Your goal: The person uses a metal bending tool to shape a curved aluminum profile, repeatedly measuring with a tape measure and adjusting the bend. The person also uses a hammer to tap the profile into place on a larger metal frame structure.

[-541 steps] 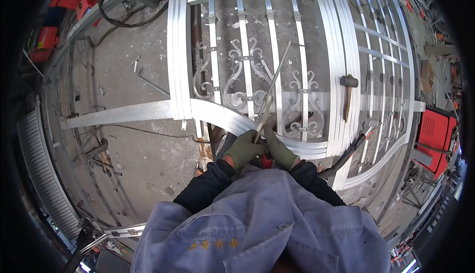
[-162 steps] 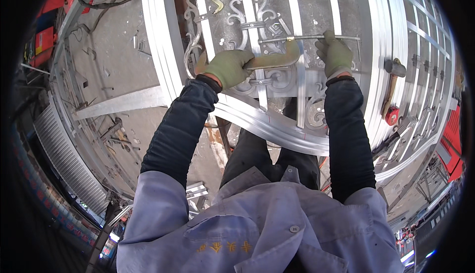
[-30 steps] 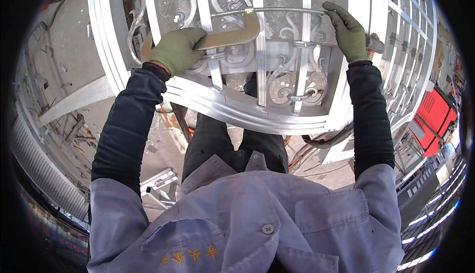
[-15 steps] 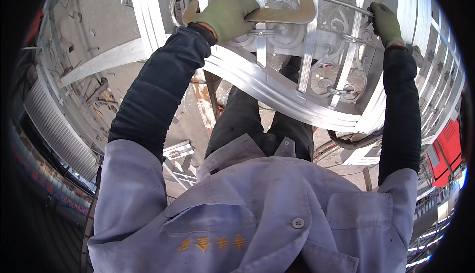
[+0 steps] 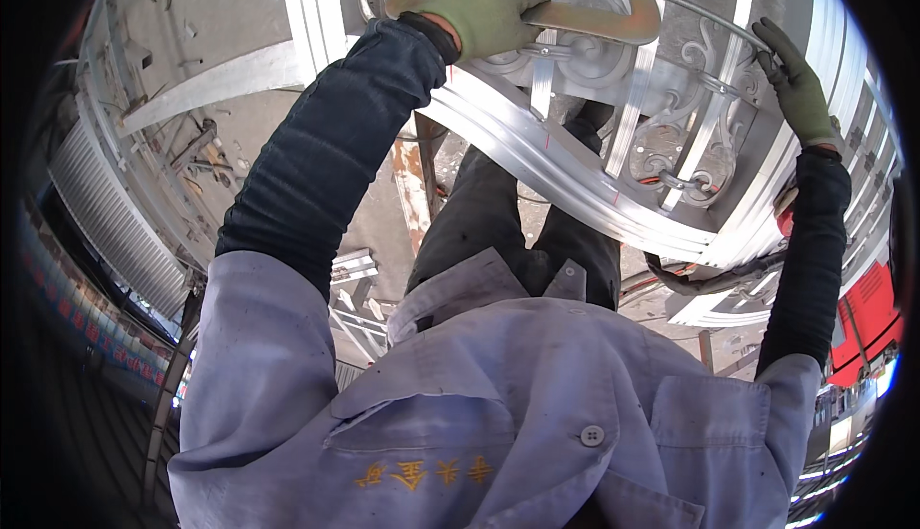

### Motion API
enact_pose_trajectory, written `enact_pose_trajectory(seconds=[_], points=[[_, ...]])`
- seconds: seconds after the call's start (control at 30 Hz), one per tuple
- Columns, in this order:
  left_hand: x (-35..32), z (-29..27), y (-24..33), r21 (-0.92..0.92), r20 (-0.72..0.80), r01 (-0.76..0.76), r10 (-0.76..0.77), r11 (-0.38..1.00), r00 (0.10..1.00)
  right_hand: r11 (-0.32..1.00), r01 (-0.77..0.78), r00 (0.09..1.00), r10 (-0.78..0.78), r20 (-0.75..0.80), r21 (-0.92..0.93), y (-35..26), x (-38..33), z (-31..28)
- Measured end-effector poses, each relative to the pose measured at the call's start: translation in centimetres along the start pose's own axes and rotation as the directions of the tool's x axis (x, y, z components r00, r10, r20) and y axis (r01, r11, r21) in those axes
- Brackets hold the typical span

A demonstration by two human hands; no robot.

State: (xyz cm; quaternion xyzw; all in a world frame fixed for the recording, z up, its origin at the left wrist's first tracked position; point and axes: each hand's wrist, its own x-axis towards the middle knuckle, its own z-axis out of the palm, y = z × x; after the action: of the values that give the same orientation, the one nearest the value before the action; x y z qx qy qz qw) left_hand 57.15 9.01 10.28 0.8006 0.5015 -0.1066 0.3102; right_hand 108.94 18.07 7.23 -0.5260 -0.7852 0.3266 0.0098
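Note:
My left hand (image 5: 489,13), in a green glove, is wrapped round the brass-coloured frame of a C-clamp (image 5: 604,23). The clamp lies across the bars of a silvery metal panel (image 5: 628,122) with scroll ornaments (image 5: 680,184). Its long threaded rod (image 5: 704,13) runs to the right from the clamp's jaw. At the rod's far end is my gloved right hand (image 5: 800,88), its fingers stretched and parted about the tip. Whether they touch the rod is hard to see. The clamp's left end is partly hidden behind my left hand.
A curved, ridged metal rail (image 5: 575,189) borders the panel close to my legs. Below it hangs a dark hose (image 5: 704,283). A rusty post (image 5: 412,179) stands left of my legs. Loose metal pieces (image 5: 206,160) lie at left, and a red object (image 5: 862,323) stands at right.
My right hand has loosened from the rod's end, its fingers spreading and the arm shifting outward. The left hand keeps its hold on the clamp. The whole view has shifted slightly.

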Motion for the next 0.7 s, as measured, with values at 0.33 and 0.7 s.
enact_pose_trajectory(seconds=[0.33, 0.7], points=[[0.6, 0.1, 0.2, -0.033, 0.002, 0.021, -0.021, 0.999, 1.0, 0.91, -0.333, 0.94, 0.299, 0.164, 0.246, 1.8, 1.2, -0.9], [0.4, 1.4, -0.7, -0.132, -0.033, 0.009, -0.013, 0.991, 0.999, 0.888, -0.239, 0.912, 0.344, -0.222, 0.394, -3.9, -2.2, 1.3]])
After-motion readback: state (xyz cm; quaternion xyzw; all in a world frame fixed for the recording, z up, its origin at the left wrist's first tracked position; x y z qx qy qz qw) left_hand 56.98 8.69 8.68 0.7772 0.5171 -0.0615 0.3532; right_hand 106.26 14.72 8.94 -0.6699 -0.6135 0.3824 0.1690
